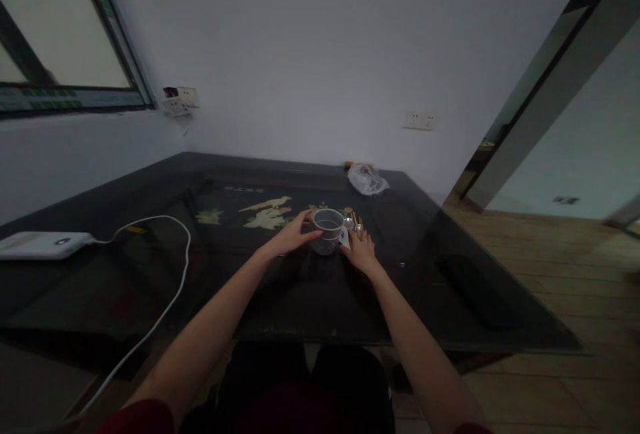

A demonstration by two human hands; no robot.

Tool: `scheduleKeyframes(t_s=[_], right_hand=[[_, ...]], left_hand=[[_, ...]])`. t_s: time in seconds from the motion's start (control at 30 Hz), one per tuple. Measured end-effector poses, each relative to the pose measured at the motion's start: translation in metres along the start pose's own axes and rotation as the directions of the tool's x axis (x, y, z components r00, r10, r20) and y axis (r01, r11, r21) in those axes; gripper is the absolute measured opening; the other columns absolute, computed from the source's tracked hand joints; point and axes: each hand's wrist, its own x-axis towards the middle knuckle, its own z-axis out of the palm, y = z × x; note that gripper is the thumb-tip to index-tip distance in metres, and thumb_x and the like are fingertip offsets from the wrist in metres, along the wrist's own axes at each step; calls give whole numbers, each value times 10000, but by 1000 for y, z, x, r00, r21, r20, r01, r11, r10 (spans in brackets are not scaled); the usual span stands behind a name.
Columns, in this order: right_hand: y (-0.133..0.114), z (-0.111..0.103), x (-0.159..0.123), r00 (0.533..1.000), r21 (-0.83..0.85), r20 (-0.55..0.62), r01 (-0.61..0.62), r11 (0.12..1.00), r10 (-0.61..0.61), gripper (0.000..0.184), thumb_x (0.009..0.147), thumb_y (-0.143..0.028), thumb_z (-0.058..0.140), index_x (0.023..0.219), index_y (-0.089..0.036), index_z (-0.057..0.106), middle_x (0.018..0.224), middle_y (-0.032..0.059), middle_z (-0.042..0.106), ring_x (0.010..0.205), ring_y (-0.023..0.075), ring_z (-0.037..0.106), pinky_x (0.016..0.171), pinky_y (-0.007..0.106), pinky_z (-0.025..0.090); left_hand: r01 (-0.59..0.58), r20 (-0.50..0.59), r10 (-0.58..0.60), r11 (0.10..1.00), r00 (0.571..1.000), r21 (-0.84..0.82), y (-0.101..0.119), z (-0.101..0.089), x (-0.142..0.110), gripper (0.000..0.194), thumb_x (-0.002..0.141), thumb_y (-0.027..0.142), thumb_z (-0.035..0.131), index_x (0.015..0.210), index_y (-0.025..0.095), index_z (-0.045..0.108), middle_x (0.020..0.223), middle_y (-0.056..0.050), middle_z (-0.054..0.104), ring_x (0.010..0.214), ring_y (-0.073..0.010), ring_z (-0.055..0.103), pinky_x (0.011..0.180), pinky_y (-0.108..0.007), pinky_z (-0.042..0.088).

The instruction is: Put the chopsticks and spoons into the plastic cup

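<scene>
A clear plastic cup [327, 237] stands upright near the middle of the dark table. My left hand [295, 234] grips the cup's left side, thumb in front and fingers behind. On the other side, my right hand [360, 251] is closed beside the cup. A small white piece with a blue mark [344, 238] shows at its thumb and fingertips, against the cup. Just past these fingers lie small shiny round things [349, 219] and thin gold-coloured sticks [355, 218]; their exact kind is too small to make out.
The glossy dark table [310, 307] has a bird-and-flower picture. A crumpled clear plastic bag [367, 179] lies at the back edge. To the left is a white power bank [47, 245] with a white cable [184, 274]. A dark flat object [477, 291] rests at the right.
</scene>
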Motion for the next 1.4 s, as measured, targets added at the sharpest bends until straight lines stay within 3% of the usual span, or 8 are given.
scheduleKeyframes(t_s=[0.27, 0.47, 0.57, 0.7, 0.77, 0.87, 1.1, 1.4], right_hand=[[5, -4, 5, 997, 3, -44, 68, 998, -67, 526, 850, -431, 513, 1313, -191, 448, 1414, 180, 374, 1358, 329, 251, 1037, 470, 240], [13, -17, 8, 982, 68, -171, 93, 993, -80, 393, 846, -379, 526, 1193, -199, 565, 1237, 130, 551, 1263, 274, 390, 1003, 397, 306], [19, -27, 10, 971, 136, -234, 80, 988, -46, 331, 843, -355, 522, 1110, -189, 626, 1144, 132, 597, 1125, 254, 501, 934, 354, 368], [26, -39, 13, 955, 168, -297, 52, 984, 0, 279, 849, -340, 499, 983, -173, 678, 1002, 127, 640, 964, 232, 564, 857, 328, 409], [28, -43, 13, 949, 185, -314, 50, 982, 11, 250, 841, -325, 505, 943, -183, 684, 944, 102, 654, 902, 207, 579, 810, 303, 422], [27, -44, 12, 954, 212, -300, 50, 976, 16, 207, 823, -294, 525, 901, -194, 688, 856, 63, 670, 812, 175, 597, 729, 264, 425], [14, -39, 6, 973, 212, -228, 82, 974, -33, 147, 785, -252, 567, 863, -196, 679, 776, 34, 674, 725, 154, 602, 641, 236, 402], [-1, -26, 0, 957, 14, -207, 209, 978, -201, 219, 848, -221, 483, 1016, -175, 615, 947, 93, 647, 835, 187, 581, 726, 261, 407]], left_hand=[[-105, -223, 111, 994, 969, 37, 11, -2, 3, 517, 811, 378, 581, 1254, 160, 427, 1177, -132, 549, 1086, -221, 545, 883, -371, 468], [-321, -455, 420, 905, 786, 280, 32, -4, -12, 247, 884, 329, 458, 1039, 178, 576, 1055, -83, 573, 952, -170, 556, 810, -308, 482], [-401, -365, 537, 831, 761, 386, 37, 5, -23, 228, 889, 289, 419, 948, 182, 612, 961, -71, 598, 942, -177, 555, 838, -326, 472], [-487, 54, 504, 794, 862, 363, 37, 36, -37, 239, 868, 277, 426, 953, 196, 634, 960, -74, 631, 954, -185, 576, 883, -328, 457], [-530, 284, 453, 778, 845, 337, 36, 53, -42, 258, 865, 273, 425, 1005, 205, 631, 1000, -76, 637, 962, -182, 583, 878, -305, 455], [-582, 446, 423, 748, 789, 319, 37, 70, -46, 285, 876, 259, 405, 1073, 220, 608, 1051, -73, 631, 980, -174, 582, 890, -284, 445], [-638, 470, 469, 705, 748, 311, 34, 76, -45, 265, 878, 211, 419, 1071, 214, 600, 1086, -81, 602, 1046, -191, 542, 940, -311, 422], [-559, 368, 435, 742, 822, 370, 21, 81, -44, 328, 844, 235, 515, 1169, 197, 538, 1246, -122, 509, 1186, -238, 453, 1039, -405, 361]])
